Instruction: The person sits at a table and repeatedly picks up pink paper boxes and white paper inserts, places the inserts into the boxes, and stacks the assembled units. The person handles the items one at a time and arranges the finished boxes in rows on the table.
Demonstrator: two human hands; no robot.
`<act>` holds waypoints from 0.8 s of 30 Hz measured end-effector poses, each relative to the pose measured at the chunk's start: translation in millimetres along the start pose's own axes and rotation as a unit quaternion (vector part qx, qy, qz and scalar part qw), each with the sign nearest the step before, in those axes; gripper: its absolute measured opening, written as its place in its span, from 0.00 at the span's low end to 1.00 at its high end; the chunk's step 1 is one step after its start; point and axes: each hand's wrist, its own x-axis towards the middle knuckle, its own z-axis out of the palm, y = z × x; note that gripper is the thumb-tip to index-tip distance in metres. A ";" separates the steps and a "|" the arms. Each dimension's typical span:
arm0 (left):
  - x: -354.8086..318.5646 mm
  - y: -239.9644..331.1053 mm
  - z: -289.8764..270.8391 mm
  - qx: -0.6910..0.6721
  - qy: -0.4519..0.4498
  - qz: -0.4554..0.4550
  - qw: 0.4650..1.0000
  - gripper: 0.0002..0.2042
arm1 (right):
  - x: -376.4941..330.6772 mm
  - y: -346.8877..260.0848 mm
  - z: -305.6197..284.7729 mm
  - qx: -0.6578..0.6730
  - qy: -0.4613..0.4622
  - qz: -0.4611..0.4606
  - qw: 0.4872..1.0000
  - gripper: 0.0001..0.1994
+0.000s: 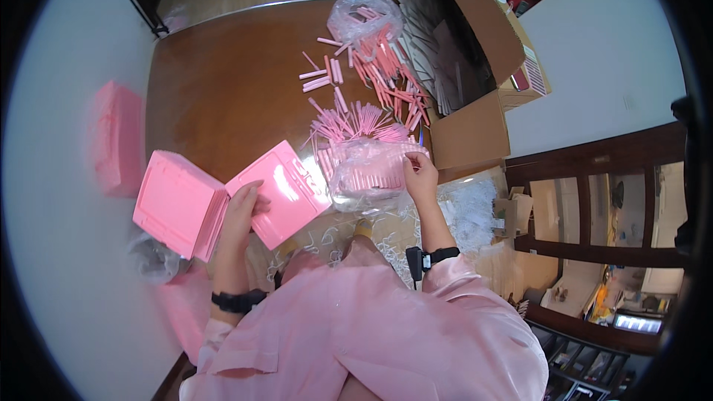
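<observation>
My left hand (247,212) grips a flat, glossy pink panel (281,193) with moulded shapes along one edge. Just left of it stands a stack of similar pink panels (178,200). My right hand (420,174) is at the right end of a clear plastic bag (364,197), beside a row of slim pink tubes (368,167). Its thumb and fingers are pinched together; what lies between them is too small to make out. Behind the bag, thin pink sticks with wider ends (360,120) fan out on the brown table (223,82).
Darker pink sticks (382,67) lie farther back, near another clear bag (364,15). An open cardboard box (471,134) with pale packets stands at the right. White shredded filler (468,204) and paper strips lie below the table edge. A pink package (119,139) is at the left wall.
</observation>
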 end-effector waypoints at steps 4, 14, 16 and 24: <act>4.0 4.5 -23.0 -0.015 0.001 -0.022 1.000 0.19 | 50.0 17.3 20.9 0.259 0.007 0.131 0.957 0.12; 12.1 15.2 11.0 -0.036 0.109 0.006 0.993 0.20 | 291.3 62.5 64.4 -0.001 0.293 0.066 0.954 0.15; 9.5 13.4 21.2 -0.045 0.121 -0.008 0.992 0.21 | 322.8 69.9 54.5 -0.209 0.323 0.015 0.923 0.17; 4.0 -3.6 36.9 -0.121 0.183 -0.013 0.976 0.22 | 359.1 107.7 36.5 -0.031 0.193 0.297 0.935 0.17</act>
